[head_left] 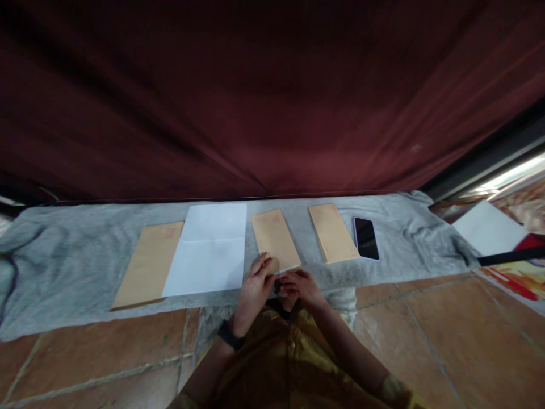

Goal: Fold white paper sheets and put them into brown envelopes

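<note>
A brown paper envelope [276,230] with a small red print lies before me on the grey cloth. A thin white edge shows along its near end. My left hand [256,279] is closed on the envelope's near left corner, fingertips on top and thumb at the edge. At the near right corner, my right hand [301,285] has its fingers curled in against the same end; they are partly hidden. White paper [208,258] with a crosswise crease lies left of the envelope. Another brown envelope [147,264] is partly under or against that paper's left side.
To the right lie a stack of brown envelopes [334,233] and a phone [367,238] with a dark screen. Grey cloth [409,244] covers the long narrow surface. A dark red curtain [272,113] hangs behind it. Tiled floor [106,358] shows below.
</note>
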A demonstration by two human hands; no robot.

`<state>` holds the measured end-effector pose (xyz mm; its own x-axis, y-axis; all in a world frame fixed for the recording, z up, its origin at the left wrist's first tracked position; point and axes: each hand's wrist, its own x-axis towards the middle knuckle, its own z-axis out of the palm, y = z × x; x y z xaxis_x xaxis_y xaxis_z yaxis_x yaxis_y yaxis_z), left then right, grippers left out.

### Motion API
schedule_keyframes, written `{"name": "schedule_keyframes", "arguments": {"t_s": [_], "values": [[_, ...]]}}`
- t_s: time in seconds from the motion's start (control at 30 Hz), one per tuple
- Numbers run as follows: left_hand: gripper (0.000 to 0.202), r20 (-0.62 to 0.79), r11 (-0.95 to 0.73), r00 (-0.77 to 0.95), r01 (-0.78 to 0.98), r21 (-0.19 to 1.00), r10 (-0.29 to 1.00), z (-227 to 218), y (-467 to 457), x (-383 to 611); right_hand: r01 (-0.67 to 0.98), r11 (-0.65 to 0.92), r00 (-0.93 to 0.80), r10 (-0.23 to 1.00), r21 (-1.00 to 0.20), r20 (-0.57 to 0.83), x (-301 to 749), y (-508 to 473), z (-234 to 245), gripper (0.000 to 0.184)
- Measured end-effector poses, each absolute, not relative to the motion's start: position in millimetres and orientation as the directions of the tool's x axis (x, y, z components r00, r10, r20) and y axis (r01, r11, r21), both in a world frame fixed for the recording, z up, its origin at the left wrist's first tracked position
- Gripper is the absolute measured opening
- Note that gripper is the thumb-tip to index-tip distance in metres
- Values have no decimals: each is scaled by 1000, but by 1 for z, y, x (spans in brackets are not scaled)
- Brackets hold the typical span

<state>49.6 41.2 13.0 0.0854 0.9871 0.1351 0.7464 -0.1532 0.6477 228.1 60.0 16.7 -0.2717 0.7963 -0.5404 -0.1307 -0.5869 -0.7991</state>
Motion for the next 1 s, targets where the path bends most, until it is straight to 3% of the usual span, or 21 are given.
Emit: {"name": "schedule_keyframes", "arguments": {"t_s": [0.13, 0.23, 0.3, 0.37, 0.43, 0.5, 0.67, 0.83, 1.0], "values": [[44, 159, -197, 131, 819, 539, 979, 10, 42, 42, -25, -648, -382, 710, -761, -592, 236, 57, 24, 43], [41, 196, -253, 183, 859, 445, 963, 8, 43, 39, 102, -551, -356, 757, -828, -548, 240, 55, 21, 41], [40, 221, -283, 209, 876, 390, 953, 8, 43, 37, 206, -348, -274, 877, -915, -395, 244, 56, 18, 35], [38, 232, -300, 230, 890, 342, 945, 8, 44, 37, 373, -33, -212, 970, -927, -120, 250, 59, 15, 26], [36, 235, -305, 240, 904, 300, 942, 10, 44, 37, 549, 272, -250, 956, -791, 155, 255, 65, 13, 24], [35, 235, -306, 247, 916, 261, 940, 11, 44, 38, 641, 435, -351, 899, -633, 263, 258, 70, 10, 27], [34, 236, -315, 269, 931, 186, 934, 12, 41, 39, 731, 544, -469, 839, -411, 276, 260, 77, 4, 27], [37, 228, -340, 297, 923, 178, 927, 15, 38, 39, 747, 552, -492, 834, -370, 251, 260, 78, 4, 26], [32, 243, -348, 286, 897, 272, 927, 15, 36, 38, 716, 578, -529, 815, -391, 236, 266, 79, 7, 28]]}}
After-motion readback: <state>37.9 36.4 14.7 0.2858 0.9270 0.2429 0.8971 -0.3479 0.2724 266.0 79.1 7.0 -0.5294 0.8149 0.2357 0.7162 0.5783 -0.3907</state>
